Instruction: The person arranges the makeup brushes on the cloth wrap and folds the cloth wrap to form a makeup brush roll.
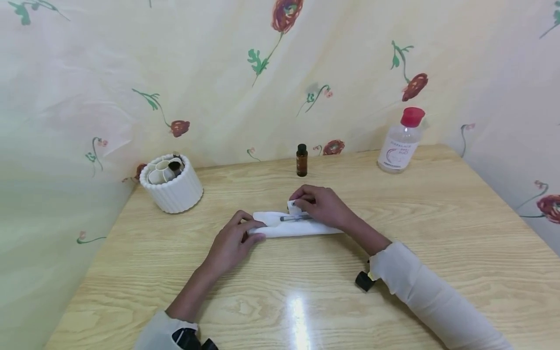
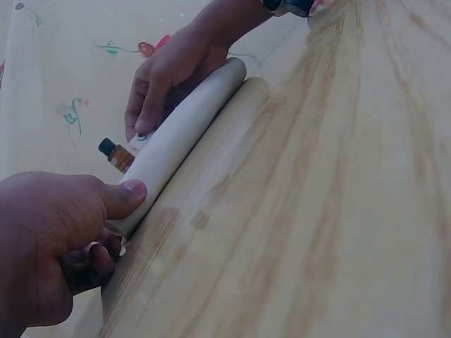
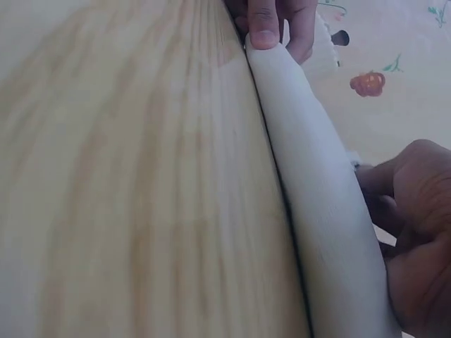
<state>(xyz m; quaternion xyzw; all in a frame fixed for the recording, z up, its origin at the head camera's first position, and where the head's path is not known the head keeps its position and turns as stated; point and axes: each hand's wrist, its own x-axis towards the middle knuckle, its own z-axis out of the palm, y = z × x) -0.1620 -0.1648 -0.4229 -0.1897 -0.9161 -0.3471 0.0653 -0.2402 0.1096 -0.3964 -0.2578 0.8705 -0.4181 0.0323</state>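
A soft white pouch or folded wrap (image 1: 302,228) lies lengthwise on the table, its near side a smooth rounded roll. Slim grey tools (image 1: 288,218) show in its opening. My left hand (image 1: 232,243) grips the left end; in the left wrist view the thumb (image 2: 127,198) presses on top with the fingers curled beneath. At the far side, my right hand (image 1: 321,206) pinches a small white flap (image 1: 294,208) with a dark dot on it, between thumb and fingers. In the right wrist view the white roll (image 3: 317,183) hides part of that hand.
Behind the pouch stands a small brown bottle (image 1: 302,161) with a black cap. A white ribbed holder (image 1: 175,189) with a brush inside is at the back left. A clear bottle (image 1: 399,146) with a red cap stands back right, before a flowered wall covering (image 1: 218,73).
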